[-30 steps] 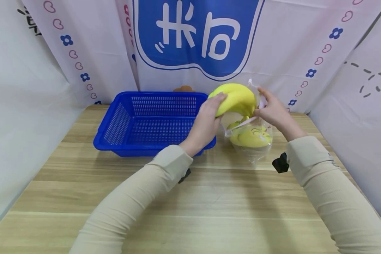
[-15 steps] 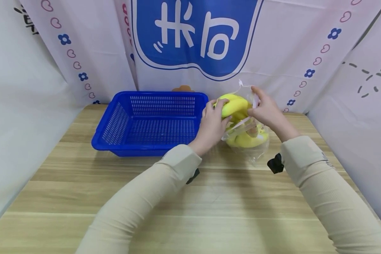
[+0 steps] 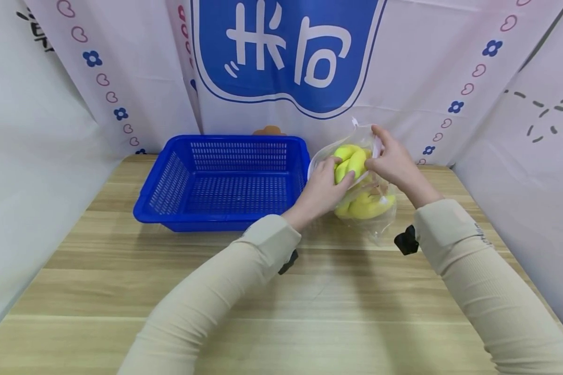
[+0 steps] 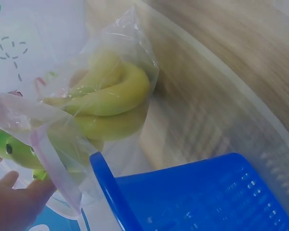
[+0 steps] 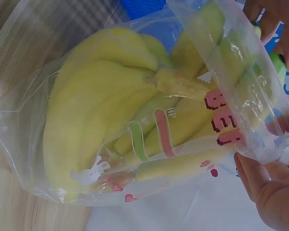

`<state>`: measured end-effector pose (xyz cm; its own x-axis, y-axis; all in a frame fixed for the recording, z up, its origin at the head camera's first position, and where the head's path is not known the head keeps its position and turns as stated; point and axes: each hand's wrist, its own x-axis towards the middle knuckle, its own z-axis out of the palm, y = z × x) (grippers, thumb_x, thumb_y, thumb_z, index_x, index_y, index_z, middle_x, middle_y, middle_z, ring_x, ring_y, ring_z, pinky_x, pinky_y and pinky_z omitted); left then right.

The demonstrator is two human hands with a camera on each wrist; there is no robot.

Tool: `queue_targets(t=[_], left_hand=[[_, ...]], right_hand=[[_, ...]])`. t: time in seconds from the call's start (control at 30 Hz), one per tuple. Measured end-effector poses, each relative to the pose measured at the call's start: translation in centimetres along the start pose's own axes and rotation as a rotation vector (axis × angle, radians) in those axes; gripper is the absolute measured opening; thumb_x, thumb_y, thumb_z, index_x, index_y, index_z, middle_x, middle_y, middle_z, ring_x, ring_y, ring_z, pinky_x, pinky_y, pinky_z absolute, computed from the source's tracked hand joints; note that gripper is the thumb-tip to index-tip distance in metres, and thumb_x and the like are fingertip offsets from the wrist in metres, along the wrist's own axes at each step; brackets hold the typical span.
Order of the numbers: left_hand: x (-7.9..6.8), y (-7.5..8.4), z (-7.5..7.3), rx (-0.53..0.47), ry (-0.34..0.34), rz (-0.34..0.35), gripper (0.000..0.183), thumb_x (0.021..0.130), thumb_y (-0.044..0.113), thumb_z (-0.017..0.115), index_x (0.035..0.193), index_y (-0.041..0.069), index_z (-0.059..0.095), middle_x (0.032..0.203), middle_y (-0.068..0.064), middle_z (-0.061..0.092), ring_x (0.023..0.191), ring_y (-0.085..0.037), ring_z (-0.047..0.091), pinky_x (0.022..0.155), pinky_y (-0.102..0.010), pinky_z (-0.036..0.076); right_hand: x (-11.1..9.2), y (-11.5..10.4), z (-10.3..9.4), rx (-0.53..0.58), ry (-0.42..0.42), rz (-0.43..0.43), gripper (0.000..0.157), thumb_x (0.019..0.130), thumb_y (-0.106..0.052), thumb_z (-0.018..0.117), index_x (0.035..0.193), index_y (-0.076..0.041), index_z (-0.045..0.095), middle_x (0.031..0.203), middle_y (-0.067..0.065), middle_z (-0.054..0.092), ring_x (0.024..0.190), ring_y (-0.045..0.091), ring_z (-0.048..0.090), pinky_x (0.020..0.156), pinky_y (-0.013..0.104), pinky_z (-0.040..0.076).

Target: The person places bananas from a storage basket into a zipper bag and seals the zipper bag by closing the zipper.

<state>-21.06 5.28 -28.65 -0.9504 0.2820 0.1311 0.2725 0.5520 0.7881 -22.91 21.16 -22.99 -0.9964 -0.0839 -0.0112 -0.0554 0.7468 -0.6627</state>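
Note:
My left hand [image 3: 320,190] holds a yellow bunch of bananas [image 3: 354,162] at the mouth of a clear plastic bag [image 3: 377,226]. Fingers and thumb are on its greenish tips. My right hand [image 3: 396,162] pinches the bag's pale rim. Lower in the bag sits another bunch of bananas [image 3: 368,207], seen through the film. In the right wrist view, the bag carries pink letters and red and green bars, and the upper bananas [image 5: 233,60] lean tips-out toward the rim. The left wrist view shows the bag's rim [image 4: 55,168] around the upper bunch.
A blue plastic basket [image 3: 227,218] with a mesh floor stands left of the bag, its right wall close to my left hand. The wooden tabletop [image 3: 319,302] runs toward me. Behind hangs a white cloth [image 3: 417,62] with a blue printed panel.
My left hand has lowered the upper bananas into the bag's mouth, and their tips now point toward me. The bag's rim has spread wider around them. My right hand has shifted slightly left.

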Motion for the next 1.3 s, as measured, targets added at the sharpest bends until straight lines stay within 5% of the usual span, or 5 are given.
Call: queue_targets(t=[0.43, 0.7, 0.9, 1.17, 1.3], left_hand=[[0.3, 0.0, -0.3, 0.156, 0.042, -0.020, 0.047, 0.093, 0.041, 0.059, 0.128, 0.011, 0.051, 0.132, -0.010, 0.054, 0.120, -0.025, 0.052, 0.099, -0.041, 0.046], [-0.3, -0.2, -0.4, 0.097, 0.069, -0.074, 0.052, 0.089, 0.055, 0.057, 0.116, 0.010, 0.053, 0.140, -0.011, 0.040, 0.126, -0.027, 0.039, 0.102, -0.043, 0.041], [-0.7, -0.5, 0.0, 0.073, -0.003, -0.155, 0.067, 0.080, 0.059, 0.067, 0.118, 0.008, 0.047, 0.141, -0.016, 0.030, 0.128, -0.032, 0.034, 0.102, -0.046, 0.043], [-0.6, -0.9, -0.2, 0.231, -0.064, -0.117, 0.043, 0.090, 0.046, 0.062, 0.109, 0.008, 0.060, 0.109, -0.009, 0.064, 0.101, -0.023, 0.060, 0.087, -0.040, 0.049], [-0.3, -0.7, -0.2, 0.215, -0.026, -0.071, 0.030, 0.090, 0.036, 0.064, 0.099, 0.008, 0.066, 0.099, -0.004, 0.070, 0.089, -0.019, 0.064, 0.079, -0.032, 0.051]], right_hand=[[0.0, -0.6, -0.4, -0.059, 0.083, 0.058, 0.081, 0.083, -0.011, 0.050, 0.154, -0.015, 0.013, 0.148, 0.026, 0.036, 0.122, 0.042, 0.039, 0.094, 0.054, 0.042], [0.0, -0.4, -0.8, -0.008, 0.115, 0.083, 0.078, 0.089, -0.020, 0.047, 0.155, -0.012, 0.008, 0.150, 0.027, 0.032, 0.125, 0.041, 0.042, 0.096, 0.051, 0.042], [-0.4, -0.3, -1.4, 0.048, 0.135, 0.079, 0.067, 0.096, -0.029, 0.035, 0.154, -0.011, 0.007, 0.155, 0.024, 0.025, 0.134, 0.041, 0.037, 0.106, 0.050, 0.040], [-0.5, 0.3, -1.8, 0.155, 0.239, 0.107, 0.064, 0.097, -0.036, 0.033, 0.153, -0.010, 0.018, 0.158, 0.015, 0.023, 0.146, 0.032, 0.024, 0.119, 0.045, 0.023], [-0.6, 0.8, -2.0, 0.179, 0.279, 0.113, 0.061, 0.094, -0.023, 0.038, 0.150, -0.005, 0.025, 0.154, 0.017, 0.032, 0.136, 0.031, 0.039, 0.100, 0.030, 0.045]])
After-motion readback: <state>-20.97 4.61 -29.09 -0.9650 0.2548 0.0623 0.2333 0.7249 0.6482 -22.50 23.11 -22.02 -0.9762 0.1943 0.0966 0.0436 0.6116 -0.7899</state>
